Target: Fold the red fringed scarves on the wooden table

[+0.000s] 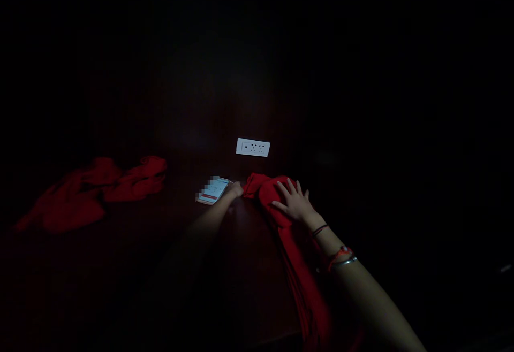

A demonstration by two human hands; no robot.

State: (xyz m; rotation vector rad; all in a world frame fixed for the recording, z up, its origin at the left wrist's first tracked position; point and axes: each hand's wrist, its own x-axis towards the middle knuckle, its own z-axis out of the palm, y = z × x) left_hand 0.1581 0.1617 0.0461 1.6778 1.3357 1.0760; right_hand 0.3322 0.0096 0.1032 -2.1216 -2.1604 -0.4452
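Note:
A long piece of red cloth (299, 255), its kind hard to tell in the dark, runs from the middle of the dark surface down toward me, with layered folds along its left edge. My right hand (295, 199) lies flat on its bunched far part, fingers spread. At the cloth's far left end, my left hand (236, 189) has its fingers closed, seemingly around the edge of the fabric; the fingertips are poorly visible. Just left of that hand lies a phone (214, 189) with a lit screen, partly blurred out by blocks.
A second red cloth (80, 199) lies crumpled at the left. Behind the phone, a white socket panel (252, 147) is set in the dark upright surface. Most of the surroundings are too dark to make out.

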